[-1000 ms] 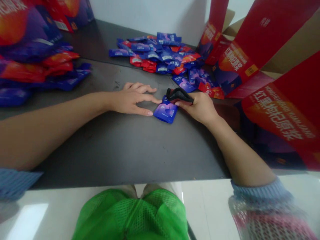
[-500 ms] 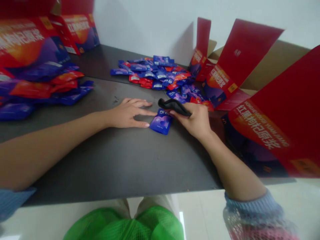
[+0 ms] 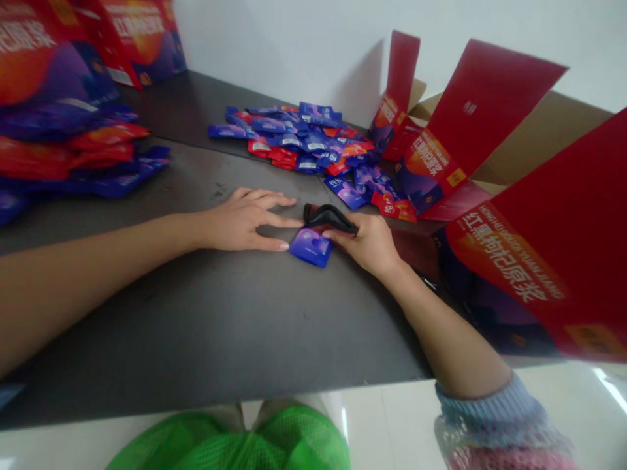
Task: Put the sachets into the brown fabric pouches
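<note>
A single blue-purple sachet [image 3: 311, 247] lies on the dark grey table. My left hand [image 3: 247, 220] rests flat on the tabletop, fingers spread, its fingertips at the sachet's left edge. Wrapped round a black curved object [image 3: 329, 216], my right hand [image 3: 371, 243] holds it low over the sachet's upper part, hiding that part. Whether the object touches the sachet is hard to tell. Behind the hands is a pile of blue and red sachets [image 3: 306, 138].
Open red cartons [image 3: 519, 254] with raised flaps stand on the right. More sachets [image 3: 73, 153] are heaped at the left, before red boxes [image 3: 142, 36]. A white wall [image 3: 294, 52] closes the back; the table's front edge [image 3: 220, 406] is near my green-covered lap.
My right hand has brought the black object a little left and down, over the top of the single sachet. My left hand stays spread beside it. The whole view has shifted slightly.
</note>
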`<state>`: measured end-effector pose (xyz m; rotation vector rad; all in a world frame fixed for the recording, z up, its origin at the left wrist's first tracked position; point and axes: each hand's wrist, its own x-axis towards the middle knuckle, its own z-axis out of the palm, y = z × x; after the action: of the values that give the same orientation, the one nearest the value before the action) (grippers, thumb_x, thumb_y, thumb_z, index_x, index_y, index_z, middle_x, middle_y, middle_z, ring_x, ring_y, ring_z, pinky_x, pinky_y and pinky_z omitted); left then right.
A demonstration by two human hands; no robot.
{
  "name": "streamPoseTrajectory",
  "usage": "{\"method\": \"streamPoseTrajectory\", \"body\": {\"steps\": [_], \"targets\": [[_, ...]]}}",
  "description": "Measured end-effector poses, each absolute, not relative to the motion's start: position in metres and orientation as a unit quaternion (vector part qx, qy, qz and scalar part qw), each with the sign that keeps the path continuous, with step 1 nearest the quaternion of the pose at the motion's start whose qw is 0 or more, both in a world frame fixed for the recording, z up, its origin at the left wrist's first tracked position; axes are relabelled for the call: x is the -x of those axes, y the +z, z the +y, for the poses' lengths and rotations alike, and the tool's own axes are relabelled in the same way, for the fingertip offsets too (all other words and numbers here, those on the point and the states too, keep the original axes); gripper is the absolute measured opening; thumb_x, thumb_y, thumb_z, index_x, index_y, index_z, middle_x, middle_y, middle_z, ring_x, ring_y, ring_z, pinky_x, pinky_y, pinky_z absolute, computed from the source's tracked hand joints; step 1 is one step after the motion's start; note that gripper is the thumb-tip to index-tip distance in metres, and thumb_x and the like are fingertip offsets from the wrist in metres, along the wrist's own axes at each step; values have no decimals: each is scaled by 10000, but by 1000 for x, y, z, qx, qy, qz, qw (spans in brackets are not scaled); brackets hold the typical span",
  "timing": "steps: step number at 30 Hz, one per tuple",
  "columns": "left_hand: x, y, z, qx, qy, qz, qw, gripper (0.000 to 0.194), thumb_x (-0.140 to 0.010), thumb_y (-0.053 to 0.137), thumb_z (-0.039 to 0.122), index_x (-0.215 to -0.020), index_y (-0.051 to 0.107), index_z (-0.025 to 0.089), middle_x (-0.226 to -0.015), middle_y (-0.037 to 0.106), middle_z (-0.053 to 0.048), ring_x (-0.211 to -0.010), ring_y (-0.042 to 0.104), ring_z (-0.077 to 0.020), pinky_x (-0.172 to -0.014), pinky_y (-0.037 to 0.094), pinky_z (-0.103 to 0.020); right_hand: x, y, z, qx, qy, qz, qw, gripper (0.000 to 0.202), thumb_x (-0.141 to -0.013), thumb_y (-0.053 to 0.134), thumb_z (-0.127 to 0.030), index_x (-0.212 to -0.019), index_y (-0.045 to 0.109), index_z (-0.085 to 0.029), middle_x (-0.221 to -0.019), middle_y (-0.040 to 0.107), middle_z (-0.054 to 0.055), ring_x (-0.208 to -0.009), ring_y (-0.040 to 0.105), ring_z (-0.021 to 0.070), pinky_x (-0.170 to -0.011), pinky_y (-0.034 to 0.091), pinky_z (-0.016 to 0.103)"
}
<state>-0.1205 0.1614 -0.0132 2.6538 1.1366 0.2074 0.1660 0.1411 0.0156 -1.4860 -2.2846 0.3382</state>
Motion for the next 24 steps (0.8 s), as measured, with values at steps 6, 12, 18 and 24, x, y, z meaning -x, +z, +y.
{"method": "streamPoseTrajectory", "body": {"steps": [6,12,18,24], "targets": [[120,-13,161,-909,63,395,122,613,-939,487,733,-1506,498,501,-1714,301,-25,-1539,276,-394,-1192,142,-581,-179,11,159,598,53,-772,210,252,-864,716,-406,-1055,823,-283,-873,801,43,-807,723,242,-670,449,309],[119,-11,159,-912,62,390,107,602,-962,455,718,-1507,515,467,-1706,310,-72,-1549,275,-378,-1187,175,-592,-171,14,144,544,43,-790,280,319,-921,651,-465,-959,820,-197,-780,762,63,-712,681,220,-625,423,301],[120,-10,159,-913,66,388,105,584,-944,494,722,-1437,612,433,-1703,325,-33,-1534,303,-382,-1209,180,-577,-161,16,131,384,151,-859,303,335,-912,682,-487,-934,808,-177,-815,769,55,-711,678,186,-667,446,283],[122,-12,159,-912,70,390,103,569,-929,523,724,-1348,689,377,-1701,333,-35,-1537,301,-379,-1210,190,-575,-160,17,132,307,189,-906,221,337,-933,672,-477,-1001,810,-177,-920,800,70,-836,732,207,-733,454,277]]}}
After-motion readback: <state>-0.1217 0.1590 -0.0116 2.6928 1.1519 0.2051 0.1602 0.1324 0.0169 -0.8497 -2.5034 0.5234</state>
